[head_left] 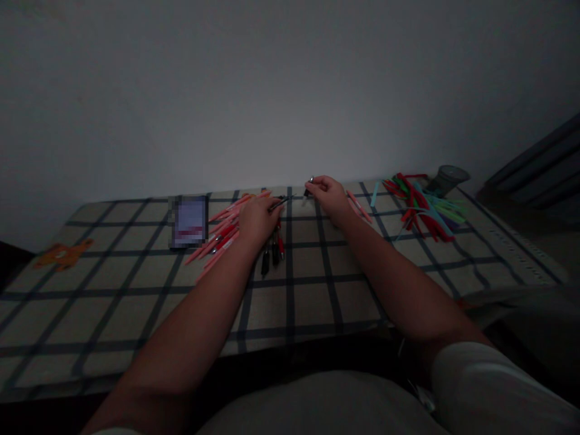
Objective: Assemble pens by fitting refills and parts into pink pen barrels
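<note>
My left hand [258,217] is closed around a dark, slim pen barrel [275,204], whose thin tip points right toward my other hand. Across a small gap, my right hand [330,196] pinches a short black pen piece [308,188] with a shiny silver end. Pink pens [215,241] lie in a loose pile under and left of my left hand, with a few red ones among them. Just below that hand lie several black pens [265,263] and a red pen [281,246]. A few more pink pens [359,205] rest beside my right wrist.
On the checked tablecloth [312,296], a phone-like device [189,222] with a pixelated screen lies left. An orange cutout [63,254] is at far left. Coloured strips [426,211] are heaped at right beside a dark cup [448,178]. A wall [281,90] stands behind.
</note>
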{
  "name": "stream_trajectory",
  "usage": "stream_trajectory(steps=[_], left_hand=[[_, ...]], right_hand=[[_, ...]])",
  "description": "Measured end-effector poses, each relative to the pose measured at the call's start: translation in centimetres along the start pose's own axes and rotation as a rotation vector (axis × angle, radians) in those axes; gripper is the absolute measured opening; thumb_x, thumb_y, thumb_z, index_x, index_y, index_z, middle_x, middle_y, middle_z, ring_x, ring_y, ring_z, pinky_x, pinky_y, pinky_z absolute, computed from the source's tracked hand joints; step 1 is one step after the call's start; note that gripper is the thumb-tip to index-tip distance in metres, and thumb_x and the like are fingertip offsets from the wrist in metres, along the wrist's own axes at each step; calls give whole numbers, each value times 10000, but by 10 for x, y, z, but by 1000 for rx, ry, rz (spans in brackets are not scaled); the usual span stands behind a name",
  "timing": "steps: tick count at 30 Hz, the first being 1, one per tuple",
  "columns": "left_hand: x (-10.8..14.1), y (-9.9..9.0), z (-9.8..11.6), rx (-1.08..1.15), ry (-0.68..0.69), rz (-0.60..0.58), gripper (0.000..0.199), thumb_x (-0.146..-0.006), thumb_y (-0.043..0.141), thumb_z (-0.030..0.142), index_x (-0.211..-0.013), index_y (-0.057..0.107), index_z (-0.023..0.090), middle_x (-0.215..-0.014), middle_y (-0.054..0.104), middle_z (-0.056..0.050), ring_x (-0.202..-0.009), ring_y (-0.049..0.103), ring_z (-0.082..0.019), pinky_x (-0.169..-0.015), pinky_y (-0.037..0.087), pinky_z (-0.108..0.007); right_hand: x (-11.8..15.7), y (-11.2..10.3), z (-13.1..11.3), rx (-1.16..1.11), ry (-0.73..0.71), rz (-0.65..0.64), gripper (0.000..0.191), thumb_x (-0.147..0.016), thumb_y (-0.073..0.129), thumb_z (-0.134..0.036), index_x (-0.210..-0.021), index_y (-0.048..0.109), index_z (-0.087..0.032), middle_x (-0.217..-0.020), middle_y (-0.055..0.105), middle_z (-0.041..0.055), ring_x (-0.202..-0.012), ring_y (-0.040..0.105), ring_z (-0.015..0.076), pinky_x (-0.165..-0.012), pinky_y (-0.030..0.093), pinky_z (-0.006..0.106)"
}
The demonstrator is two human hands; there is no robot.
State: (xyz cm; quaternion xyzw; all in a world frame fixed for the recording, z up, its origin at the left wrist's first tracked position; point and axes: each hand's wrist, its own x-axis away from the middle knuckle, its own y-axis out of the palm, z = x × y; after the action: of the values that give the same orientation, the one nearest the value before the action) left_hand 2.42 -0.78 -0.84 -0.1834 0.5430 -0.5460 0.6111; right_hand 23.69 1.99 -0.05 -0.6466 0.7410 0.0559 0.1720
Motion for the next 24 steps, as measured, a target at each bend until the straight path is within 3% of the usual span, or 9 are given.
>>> stream_trajectory(steps=[11,24], left_hand=[[0,1,1,0,4,18,237,-957,687,328,-1154,808,274,-1324,744,-53,-1282,642,-274,-1133,475,-442],[0,-1,2,-31,29,6,265,-984,648,364,-1184,797,276,-1321,745,-53,-1285,642,-280,-1134,470,-454]], right_hand=[[4,-1,-11,-139,173,38,159,-908,676,-281,-792,604,-199,-749,679,2,-604,512,97,-560,361,231],[6,2,-13,-79,197,-6,164,-906,685,-266,-782,603,-197,-780,711,14,-633,539,102,-624,421,241]])
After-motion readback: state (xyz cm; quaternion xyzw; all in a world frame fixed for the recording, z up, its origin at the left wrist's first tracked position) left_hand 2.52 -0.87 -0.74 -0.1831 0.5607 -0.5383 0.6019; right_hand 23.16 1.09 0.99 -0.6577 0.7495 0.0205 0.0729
